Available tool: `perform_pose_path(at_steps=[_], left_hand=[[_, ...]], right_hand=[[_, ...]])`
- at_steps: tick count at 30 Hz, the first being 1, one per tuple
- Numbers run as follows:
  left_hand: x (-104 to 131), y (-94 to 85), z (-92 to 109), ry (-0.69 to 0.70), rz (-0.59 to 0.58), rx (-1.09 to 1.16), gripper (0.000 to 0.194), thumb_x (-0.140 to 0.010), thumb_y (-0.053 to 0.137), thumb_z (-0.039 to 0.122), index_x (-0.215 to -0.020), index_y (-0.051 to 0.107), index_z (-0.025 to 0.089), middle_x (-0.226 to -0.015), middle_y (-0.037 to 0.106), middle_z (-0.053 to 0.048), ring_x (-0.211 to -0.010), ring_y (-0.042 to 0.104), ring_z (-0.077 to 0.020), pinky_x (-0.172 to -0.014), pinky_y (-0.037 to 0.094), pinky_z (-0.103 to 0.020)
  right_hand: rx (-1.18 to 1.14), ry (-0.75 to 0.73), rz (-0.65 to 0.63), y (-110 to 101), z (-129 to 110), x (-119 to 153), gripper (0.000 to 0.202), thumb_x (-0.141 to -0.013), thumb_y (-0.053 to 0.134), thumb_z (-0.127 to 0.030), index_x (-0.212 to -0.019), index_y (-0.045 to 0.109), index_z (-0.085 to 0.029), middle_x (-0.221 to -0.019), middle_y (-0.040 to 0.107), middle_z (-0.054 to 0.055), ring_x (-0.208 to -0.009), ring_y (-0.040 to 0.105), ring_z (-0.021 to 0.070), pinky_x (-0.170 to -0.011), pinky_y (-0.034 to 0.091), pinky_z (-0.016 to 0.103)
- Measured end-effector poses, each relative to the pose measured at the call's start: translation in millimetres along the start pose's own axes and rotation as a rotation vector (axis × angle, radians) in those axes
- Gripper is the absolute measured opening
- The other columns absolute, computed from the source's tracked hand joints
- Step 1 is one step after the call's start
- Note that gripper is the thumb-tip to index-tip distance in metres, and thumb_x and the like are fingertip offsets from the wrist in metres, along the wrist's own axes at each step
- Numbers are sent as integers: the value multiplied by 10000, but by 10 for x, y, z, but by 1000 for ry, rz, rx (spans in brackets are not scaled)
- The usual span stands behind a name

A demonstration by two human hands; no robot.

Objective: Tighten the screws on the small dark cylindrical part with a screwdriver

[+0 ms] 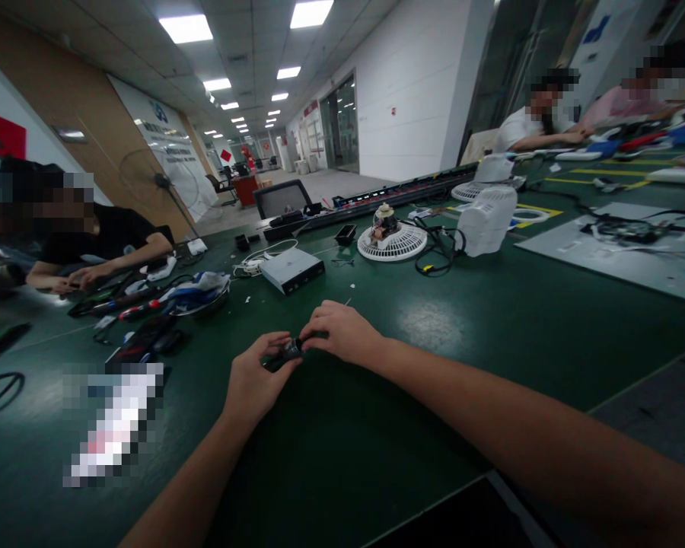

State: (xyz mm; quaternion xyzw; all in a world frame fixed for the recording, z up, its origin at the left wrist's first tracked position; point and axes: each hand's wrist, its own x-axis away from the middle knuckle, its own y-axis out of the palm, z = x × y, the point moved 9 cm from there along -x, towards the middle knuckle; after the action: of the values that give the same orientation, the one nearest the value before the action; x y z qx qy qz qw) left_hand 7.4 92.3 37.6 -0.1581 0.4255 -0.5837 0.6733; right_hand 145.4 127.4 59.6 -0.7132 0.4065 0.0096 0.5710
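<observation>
Near the middle of the view, my left hand (261, 374) has its thumb and fingers around a small dark cylindrical part (292, 349), held above the green table (342, 449). From the right, my right hand (339, 332) reaches in, its fingertips pinched at the right end of that same part. The two hands nearly touch there. A thin light sliver sticks out above the right hand's fingers; what it belongs to is hidden. Just beyond the hands lies a silver and black box (292, 268).
Behind the box stand a small black tray (345, 234), a white round fan grille with a motor (392, 240) and a white housing (487, 221) with black cables. Tools and a phone lie at left. A flat panel (622, 251) is at right. Other people sit at both sides.
</observation>
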Motion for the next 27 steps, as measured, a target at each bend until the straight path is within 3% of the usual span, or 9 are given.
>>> perform_pose_path(at_steps=[6,12,15,20,24,27], left_hand=[[14,29,38,41,-32,27,429,-737,747,272,-1147,627,227,-1060,738,-40,-961,710,-219,-865,585,-399],[20,50,98,82,-73,9,368,-753,727,304,-1105,667,214,-1054,735,-65,-952,703,-236,-867,580,-419],[33,59,178,162,-102,3,278,-773,713,278,-1046,693,227,-1037,734,-52,-953,693,-226,-879,571,-406],[70,106,234,263,-154,-15,268,-809,687,238,-1076,686,231,-1083,718,-49,-997,678,-211,-901,559,-372],[97,134,239,295,-184,-34,239,-839,650,251,-1074,690,235,-1106,711,-57,-1030,671,-217,-908,561,-375],[97,91,257,316,-145,-27,239,-831,656,231,-1067,690,228,-1098,714,-51,-1015,674,-207,-903,561,-360]], right_hand=[[-18,-3,-26,26,8,-3,126,-843,714,-219,-958,755,-186,-856,720,48,-866,555,190,-741,415,300],[-60,-106,-27,32,-82,11,81,-852,700,-210,-916,751,-201,-905,703,33,-886,554,175,-801,424,303],[-73,-73,-3,18,-56,6,61,-819,740,-238,-861,735,-194,-893,678,31,-888,553,176,-798,422,297],[-81,11,-7,36,39,-3,211,-733,813,-253,-879,690,-165,-866,675,25,-870,553,179,-762,415,290],[-92,-3,-55,80,17,14,127,-762,773,-198,-865,703,-175,-845,688,17,-877,555,180,-760,416,289],[-99,-14,-67,83,-35,32,85,-796,724,-198,-872,695,-175,-843,684,25,-874,554,186,-772,424,301]])
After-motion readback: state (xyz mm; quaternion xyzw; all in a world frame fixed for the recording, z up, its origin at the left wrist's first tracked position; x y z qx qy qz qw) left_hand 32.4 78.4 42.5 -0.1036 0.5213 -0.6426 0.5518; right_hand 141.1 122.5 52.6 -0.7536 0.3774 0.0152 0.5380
